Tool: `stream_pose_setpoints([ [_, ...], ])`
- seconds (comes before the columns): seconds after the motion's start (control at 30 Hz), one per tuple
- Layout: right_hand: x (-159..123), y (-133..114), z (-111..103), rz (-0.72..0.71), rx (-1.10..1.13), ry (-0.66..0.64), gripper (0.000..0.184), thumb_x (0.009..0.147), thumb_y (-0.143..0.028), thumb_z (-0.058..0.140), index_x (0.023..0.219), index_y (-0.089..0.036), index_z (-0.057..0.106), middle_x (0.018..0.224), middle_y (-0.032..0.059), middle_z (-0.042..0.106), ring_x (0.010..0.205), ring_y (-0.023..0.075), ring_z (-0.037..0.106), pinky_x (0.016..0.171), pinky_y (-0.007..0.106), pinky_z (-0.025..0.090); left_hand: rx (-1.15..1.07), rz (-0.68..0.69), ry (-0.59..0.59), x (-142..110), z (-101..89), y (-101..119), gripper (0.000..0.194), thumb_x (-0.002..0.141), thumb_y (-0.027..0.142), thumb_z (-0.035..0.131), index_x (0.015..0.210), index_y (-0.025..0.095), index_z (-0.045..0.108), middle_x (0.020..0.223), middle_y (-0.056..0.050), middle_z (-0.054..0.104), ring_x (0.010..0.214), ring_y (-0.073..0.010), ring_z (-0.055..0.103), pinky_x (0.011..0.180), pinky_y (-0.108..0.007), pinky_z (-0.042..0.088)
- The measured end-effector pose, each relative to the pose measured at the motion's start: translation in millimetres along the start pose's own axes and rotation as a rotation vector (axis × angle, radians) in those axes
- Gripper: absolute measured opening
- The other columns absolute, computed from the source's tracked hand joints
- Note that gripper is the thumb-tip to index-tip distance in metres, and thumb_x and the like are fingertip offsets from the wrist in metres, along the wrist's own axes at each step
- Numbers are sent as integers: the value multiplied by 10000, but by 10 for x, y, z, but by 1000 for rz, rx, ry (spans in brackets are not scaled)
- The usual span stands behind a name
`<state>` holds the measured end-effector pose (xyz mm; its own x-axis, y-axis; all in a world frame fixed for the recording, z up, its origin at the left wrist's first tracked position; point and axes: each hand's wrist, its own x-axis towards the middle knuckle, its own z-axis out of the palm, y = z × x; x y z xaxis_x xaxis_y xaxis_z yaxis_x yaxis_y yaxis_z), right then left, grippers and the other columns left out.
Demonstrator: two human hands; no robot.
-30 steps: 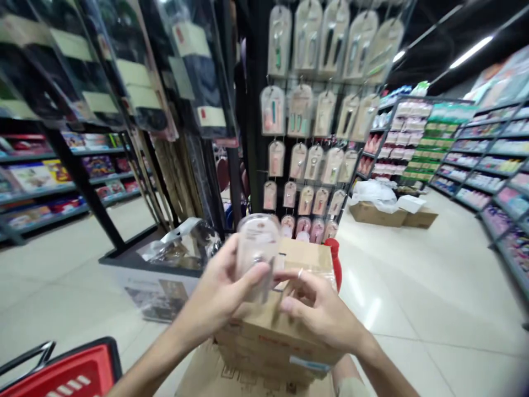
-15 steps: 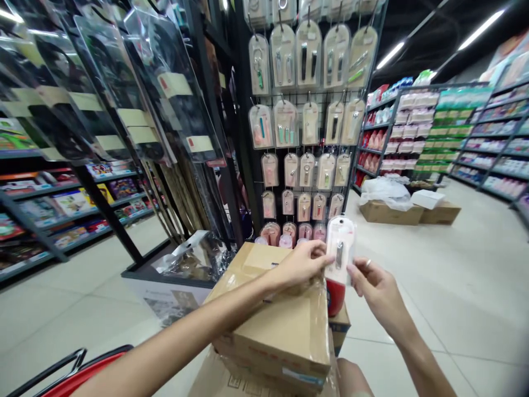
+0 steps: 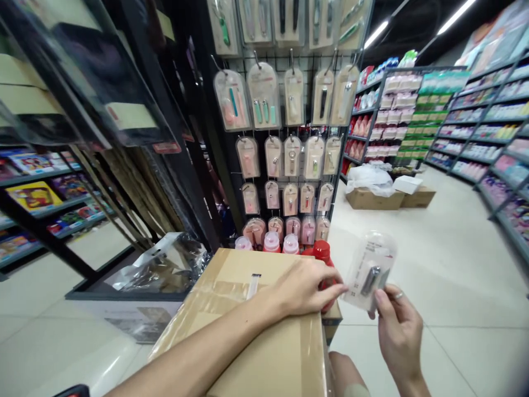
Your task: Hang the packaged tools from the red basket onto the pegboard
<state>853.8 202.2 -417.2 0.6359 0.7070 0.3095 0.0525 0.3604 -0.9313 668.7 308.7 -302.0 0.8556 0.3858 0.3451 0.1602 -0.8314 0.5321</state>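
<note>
A nail clipper pack (image 3: 371, 270), pale card under clear plastic with one metal clipper, tilts in the air right of the carton. My right hand (image 3: 399, 325), a ring on one finger, pinches its lower right edge between thumb and fingers. Across the top of the cardboard box (image 3: 264, 342) lies my left forearm. My left hand (image 3: 309, 286) rests at the box's right edge, its thumb and fingers loosely apart. Its fingertips come close to the pack's left edge; whether they touch it I cannot tell.
Ahead stands a rack of hanging blister packs (image 3: 292, 154) on hooks. Red bottles (image 3: 322, 253) and pink-capped ones stand behind the box. At left are a bin (image 3: 136, 298) holding a plastic-wrapped thing and long sticks (image 3: 119, 198). Cartons (image 3: 376, 198) lie on the aisle floor.
The nail clipper pack has moved right and down with my right hand and now tilts. My left hand no longer grips it. My view has come closer to the box and rack.
</note>
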Motion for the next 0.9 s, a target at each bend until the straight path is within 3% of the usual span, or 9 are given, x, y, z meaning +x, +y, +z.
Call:
stream_pose_setpoints([
  [0.13, -80, 116, -88, 11, -7, -27, 279, 942, -470, 720, 980, -194, 703, 827, 37, 624, 680, 154, 507, 549, 238, 437, -1, 13, -40, 36, 12, -11, 222, 982, 325, 670, 942, 152, 802, 867, -62, 793, 737, -159, 691, 715, -253, 476],
  [0.37, -161, 278, -201, -14, 37, -109, 181, 938, -383, 722, 894, -208, 726, 865, 55, 660, 789, 204, 621, 676, 265, 543, -16, -17, -71, 64, -14, 44, 188, 975, 293, 674, 969, 163, 809, 900, -39, 793, 783, -143, 692, 737, -247, 467],
  [0.53, -175, 314, -176, 20, 47, -258, 242, 962, -393, 686, 816, -200, 672, 712, 15, 573, 612, 152, 513, 529, 242, 427, 8, -33, -76, 62, -4, 4, 185, 967, 274, 663, 910, 169, 804, 862, -32, 776, 778, -145, 680, 746, -264, 464],
  [0.67, -204, 303, -125, 108, 106, -355, 305, 970, -451, 669, 808, -197, 622, 687, -13, 509, 604, 132, 458, 545, 245, 383, 51, -115, -110, 66, 4, -4, 254, 946, 272, 657, 719, 170, 712, 736, -18, 719, 699, -140, 638, 665, -273, 429],
  [0.9, -282, 266, -159, 164, 231, -473, 391, 931, -527, 679, 765, -180, 609, 663, -16, 495, 587, 124, 439, 528, 247, 320, 145, -25, -218, 110, -12, 63, 326, 913, 249, 660, 602, 176, 593, 670, -8, 695, 729, -160, 599, 713, -306, 413],
])
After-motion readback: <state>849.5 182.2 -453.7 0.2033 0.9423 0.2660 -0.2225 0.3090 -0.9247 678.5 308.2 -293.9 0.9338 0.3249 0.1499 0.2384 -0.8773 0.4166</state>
